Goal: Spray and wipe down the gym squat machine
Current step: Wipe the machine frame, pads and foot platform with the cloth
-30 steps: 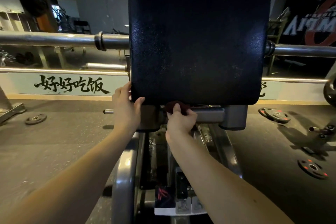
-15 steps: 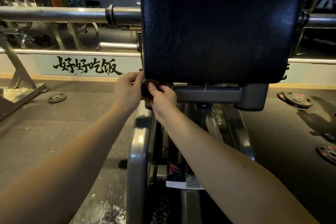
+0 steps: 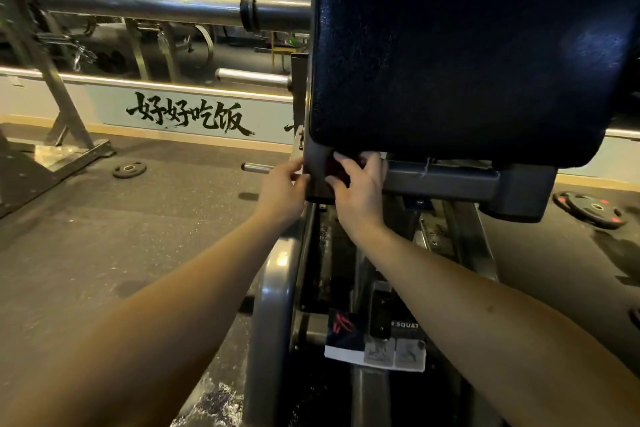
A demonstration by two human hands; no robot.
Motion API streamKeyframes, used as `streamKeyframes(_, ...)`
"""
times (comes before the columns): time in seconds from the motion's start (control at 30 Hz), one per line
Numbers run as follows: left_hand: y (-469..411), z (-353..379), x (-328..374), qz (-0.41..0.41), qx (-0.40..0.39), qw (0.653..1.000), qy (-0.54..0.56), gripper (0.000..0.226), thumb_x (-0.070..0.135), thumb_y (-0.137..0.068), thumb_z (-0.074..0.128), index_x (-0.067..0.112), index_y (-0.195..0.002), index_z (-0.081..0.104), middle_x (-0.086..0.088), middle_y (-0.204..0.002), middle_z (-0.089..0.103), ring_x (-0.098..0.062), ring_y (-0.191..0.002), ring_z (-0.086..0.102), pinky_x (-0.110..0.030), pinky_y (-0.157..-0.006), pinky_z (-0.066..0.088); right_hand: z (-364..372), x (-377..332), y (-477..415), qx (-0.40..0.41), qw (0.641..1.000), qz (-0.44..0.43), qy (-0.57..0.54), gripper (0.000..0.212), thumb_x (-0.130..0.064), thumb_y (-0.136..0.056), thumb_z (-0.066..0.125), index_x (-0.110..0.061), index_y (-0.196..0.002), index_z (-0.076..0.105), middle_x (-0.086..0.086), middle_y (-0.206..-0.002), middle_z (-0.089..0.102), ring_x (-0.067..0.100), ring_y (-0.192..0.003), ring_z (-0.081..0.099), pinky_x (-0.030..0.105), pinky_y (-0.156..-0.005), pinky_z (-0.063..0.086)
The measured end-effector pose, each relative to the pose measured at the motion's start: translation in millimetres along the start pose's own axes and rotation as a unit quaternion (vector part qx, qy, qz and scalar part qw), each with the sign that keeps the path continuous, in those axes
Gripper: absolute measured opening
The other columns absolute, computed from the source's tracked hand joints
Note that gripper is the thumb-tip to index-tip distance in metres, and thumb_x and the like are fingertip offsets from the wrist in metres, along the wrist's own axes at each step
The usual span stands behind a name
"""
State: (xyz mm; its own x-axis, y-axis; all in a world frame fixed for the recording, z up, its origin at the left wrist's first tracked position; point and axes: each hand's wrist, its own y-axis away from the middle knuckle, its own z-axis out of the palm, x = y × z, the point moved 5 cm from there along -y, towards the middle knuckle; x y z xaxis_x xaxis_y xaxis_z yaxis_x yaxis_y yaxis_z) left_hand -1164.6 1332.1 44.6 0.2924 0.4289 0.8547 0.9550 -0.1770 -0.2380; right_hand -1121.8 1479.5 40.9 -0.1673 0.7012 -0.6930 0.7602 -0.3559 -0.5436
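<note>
The right hand (image 3: 362,189) pinches a small, bunched dark red cloth (image 3: 335,166) between bent fingers and thumb. It presses the cloth against the left end of the grey painted steel crossbeam (image 3: 446,180), right under the bottom edge of the large black vinyl back pad (image 3: 467,55). The cloth is wadded rather than spread, which suits this spot: a tight seam where cushion meets metal, and a flat rag would not reach in. The left hand (image 3: 280,185) sits just beside it at the beam's outer corner, touching the metal, most likely to brace the body while the other hand rubs. Whether it clasps the edge or merely leans on it I cannot tell, since the corner hides the finger ends

The grey steel squat machine (image 3: 277,288) stands straight ahead, filling the middle and right of the view. Its curved frame rail runs down toward the viewer, past a printed label (image 3: 405,325) showing part of the word "SQUAT". The pad has a pebbled, leather-like grain with a faint sheen and rounded corners. It looks soft, and I judge the grain would hold sweat and need firm rubbing. The crossbeam is smooth, boxy and hard, so one pass should clean it. A round black weight plate (image 3: 130,170) lies well apart on the dark speckled rubber floor (image 3: 156,236). No spray bottle shows, so this reads as the wiping stage
</note>
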Motion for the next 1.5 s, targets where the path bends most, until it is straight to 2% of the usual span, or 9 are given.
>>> streamKeyframes(0.17, -14, 4, -23, 0.050, 0.032, 0.998, 0.000, 0.044, 0.000, -0.100, 0.055, 0.015, -0.142, 0.060, -0.001, -0.137, 0.059, -0.015, -0.124, 0.058, -0.019, -0.109, 0.041, 41, 8, 12, -0.064, 0.960, -0.213, 0.173, 0.049, -0.004, -0.087, 0.076, -0.017, -0.133, 0.068, 0.009, -0.143, 0.043, 0.032, -0.132, 0.031, 0.054, -0.110, 0.045)
streamKeyframes(0.23, -13, 9, -30, 0.060, 0.041, 0.997, 0.007, 0.049, -0.004, -0.099, 0.053, 0.015, -0.143, 0.058, 0.003, -0.133, 0.053, -0.008, -0.119, 0.052, 0.001, -0.099, 0.034, 43, 14, 17, -0.123, 0.913, -0.313, 0.229, 0.049, 0.000, -0.079, 0.082, -0.015, -0.125, 0.072, 0.011, -0.143, 0.050, 0.034, -0.130, 0.034, 0.057, -0.105, 0.048)
streamKeyframes(0.3, -10, 14, -31, 0.063, 0.061, 0.996, 0.023, 0.047, 0.000, -0.101, 0.054, 0.015, -0.144, 0.057, 0.004, -0.133, 0.051, -0.007, -0.121, 0.050, 0.001, -0.099, 0.034, 22, 26, 7, -0.104, 0.903, -0.335, 0.250, 0.050, -0.002, -0.081, 0.080, -0.017, -0.128, 0.070, 0.011, -0.143, 0.051, 0.033, -0.131, 0.035, 0.057, -0.105, 0.047)
streamKeyframes(0.47, -5, 37, -33, 0.050, 0.091, 0.995, 0.000, 0.062, 0.024, -0.098, 0.068, 0.021, -0.154, 0.043, 0.001, -0.142, 0.044, -0.017, -0.135, 0.042, -0.039, -0.117, 0.041, -46, 70, -13, 0.118, 0.973, -0.050, 0.193, 0.039, -0.018, -0.096, 0.064, -0.019, -0.135, 0.064, 0.010, -0.145, 0.047, 0.034, -0.136, 0.032, 0.057, -0.114, 0.034)
streamKeyframes(0.63, -1, 54, -22, 0.013, 0.161, 0.986, -0.043, 0.085, 0.026, -0.087, 0.079, 0.020, -0.155, 0.030, -0.004, -0.153, 0.034, -0.026, -0.145, 0.027, -0.052, -0.122, 0.029, -8, 49, -11, -0.016, 0.967, -0.174, 0.186, 0.041, -0.009, -0.090, 0.072, -0.013, -0.130, 0.066, 0.009, -0.145, 0.047, 0.028, -0.136, 0.032, 0.045, -0.115, 0.038)
streamKeyframes(0.73, 1, 67, -10, -0.026, 0.178, 0.981, -0.067, 0.090, 0.026, -0.088, 0.078, 0.015, -0.158, 0.023, -0.009, -0.161, 0.026, -0.031, -0.149, 0.019, -0.054, -0.123, 0.018, -53, 76, -15, -0.022, 0.953, -0.192, 0.235, 0.036, -0.011, -0.087, 0.075, -0.012, -0.123, 0.068, 0.012, -0.140, 0.048, 0.032, -0.130, 0.036, 0.049, -0.110, 0.043)
streamKeyframes(0.87, 3, 79, -4, -0.039, 0.188, 0.978, -0.082, 0.091, 0.025, -0.092, 0.073, 0.016, -0.161, 0.015, -0.010, -0.165, 0.015, -0.034, -0.151, 0.014, -0.057, -0.125, 0.012, -131, 122, -14, 0.045, 0.955, -0.057, 0.288, 0.037, -0.008, -0.086, 0.073, -0.011, -0.123, 0.067, 0.016, -0.138, 0.047, 0.037, -0.128, 0.039, 0.055, -0.106, 0.044)
streamKeyframes(1.27, 20, 171, 62, 0.119, 0.047, 0.964, -0.231, 0.078, 0.042, -0.095, 0.065, 0.025, -0.158, 0.023, -0.009, -0.166, 0.009, -0.037, -0.151, 0.010, -0.059, -0.122, 0.014, -207, 149, -11, 0.169, 0.956, 0.099, 0.217, 0.037, -0.012, -0.091, 0.072, -0.018, -0.125, 0.060, 0.011, -0.144, 0.038, 0.030, -0.135, 0.033, 0.044, -0.113, 0.037)
streamKeyframes(1.5, 49, 184, 43, 0.153, 0.026, 0.950, -0.272, 0.083, 0.038, -0.095, 0.061, 0.021, -0.161, 0.014, -0.008, -0.170, -0.003, -0.035, -0.155, 0.004, -0.055, -0.125, 0.006, -192, 225, 91, 0.059, 0.944, 0.317, 0.068, 0.034, -0.013, -0.092, 0.075, -0.020, -0.124, 0.065, 0.001, -0.120, 0.059, 0.023, -0.117, 0.058, 0.030, -0.099, 0.045)
